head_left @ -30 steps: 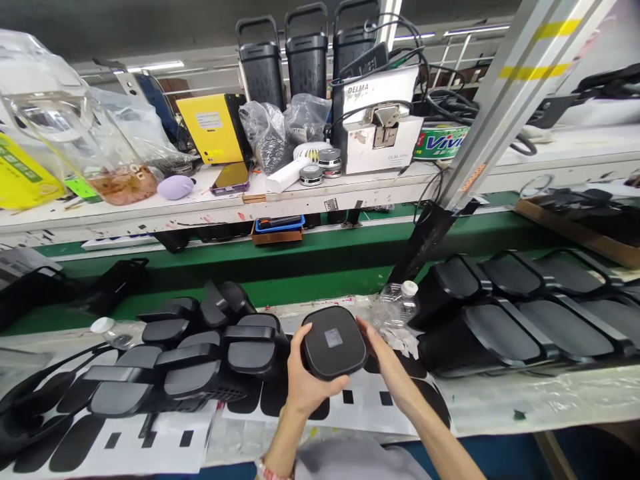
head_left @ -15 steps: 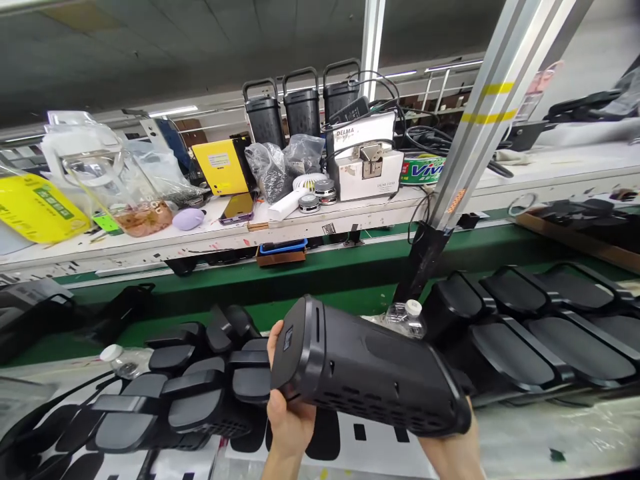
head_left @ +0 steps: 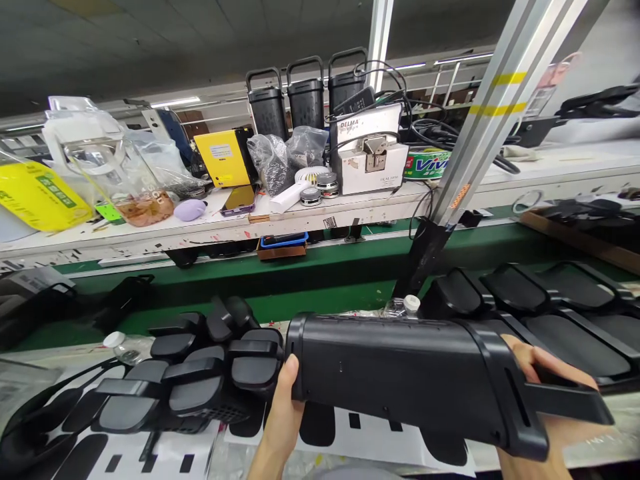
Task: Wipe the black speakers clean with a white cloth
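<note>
A long black plastic case with a carry handle (head_left: 390,373) lies sideways across both my hands, above the bench. Its far left end rests in my left hand (head_left: 286,400), thumb on the near face and the other fingers hidden behind. At the right end, by the handle, my right hand (head_left: 535,363) grips the case; part of it shows through the handle opening. Left of the held case stand several similar black cases (head_left: 197,393) with handles up. More of them, with grey tops (head_left: 575,340), are grouped on the right.
White sheets with black cutouts (head_left: 350,427) lie under the held case. Clear bottles (head_left: 131,348) stand among the cases. A metal post (head_left: 480,133) rises at the right. The shelf behind holds a white DELMA box (head_left: 373,170), a yellow box (head_left: 220,160) and a jug (head_left: 100,153).
The case has turned in my hands: its left end no longer faces me and its handle end has swung nearer, to the right. My right hand has moved right and up.
</note>
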`<state>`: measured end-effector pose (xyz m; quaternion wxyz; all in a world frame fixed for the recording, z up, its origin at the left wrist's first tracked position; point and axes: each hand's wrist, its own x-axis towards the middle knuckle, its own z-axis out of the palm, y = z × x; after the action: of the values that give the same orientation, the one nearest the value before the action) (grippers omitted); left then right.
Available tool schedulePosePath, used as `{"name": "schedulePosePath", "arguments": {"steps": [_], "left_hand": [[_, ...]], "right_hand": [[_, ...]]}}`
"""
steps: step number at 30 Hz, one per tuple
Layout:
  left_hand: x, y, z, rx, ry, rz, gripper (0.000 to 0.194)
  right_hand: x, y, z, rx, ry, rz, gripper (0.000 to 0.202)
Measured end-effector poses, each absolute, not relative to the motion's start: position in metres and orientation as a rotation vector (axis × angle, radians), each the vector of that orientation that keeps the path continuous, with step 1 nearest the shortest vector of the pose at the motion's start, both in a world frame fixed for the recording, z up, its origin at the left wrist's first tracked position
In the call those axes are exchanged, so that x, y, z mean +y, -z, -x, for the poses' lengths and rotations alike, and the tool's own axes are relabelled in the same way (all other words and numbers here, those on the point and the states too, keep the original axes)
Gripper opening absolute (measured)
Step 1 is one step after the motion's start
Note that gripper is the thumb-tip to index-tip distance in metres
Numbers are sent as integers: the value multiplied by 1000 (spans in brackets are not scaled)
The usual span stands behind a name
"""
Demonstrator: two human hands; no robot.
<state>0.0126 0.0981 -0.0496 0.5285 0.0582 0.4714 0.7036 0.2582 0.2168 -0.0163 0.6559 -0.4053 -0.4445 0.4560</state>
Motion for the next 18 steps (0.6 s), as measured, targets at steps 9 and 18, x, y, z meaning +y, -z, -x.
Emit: {"name": "schedulePosePath", "arguments": {"steps": [9,18], "left_hand": [[97,41,-7,1197,-1723,29,35],[96,57,4,1284,-1825,53,57]], "right_hand": [[213,6,-238,-806,-1135,728,38],[213,5,-239,-730,-1328,867,31]]}}
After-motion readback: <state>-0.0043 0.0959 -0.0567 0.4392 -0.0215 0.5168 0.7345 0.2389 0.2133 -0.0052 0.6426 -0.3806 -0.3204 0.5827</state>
